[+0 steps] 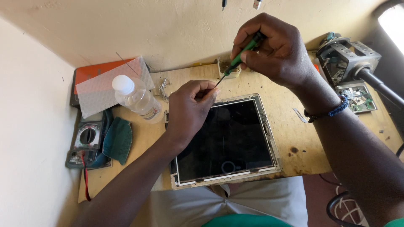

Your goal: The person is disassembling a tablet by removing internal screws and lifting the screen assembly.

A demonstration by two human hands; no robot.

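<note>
The right hand (275,50) grips a green-handled screwdriver (240,59), tip angled toward seven o'clock into the left hand (191,107), whose fingertips pinch together, perhaps on a tiny screw. Beneath lies an opened tablet (229,143) on the wooden surface (294,138); a clear bottle (136,98) stands at nine o'clock

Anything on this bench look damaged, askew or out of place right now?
Yes. The tablet lies askew, its near edge overhanging the wooden table, its frame bare beside the dark screen. Dark scorch-like spots mark the table by its right side.
</note>
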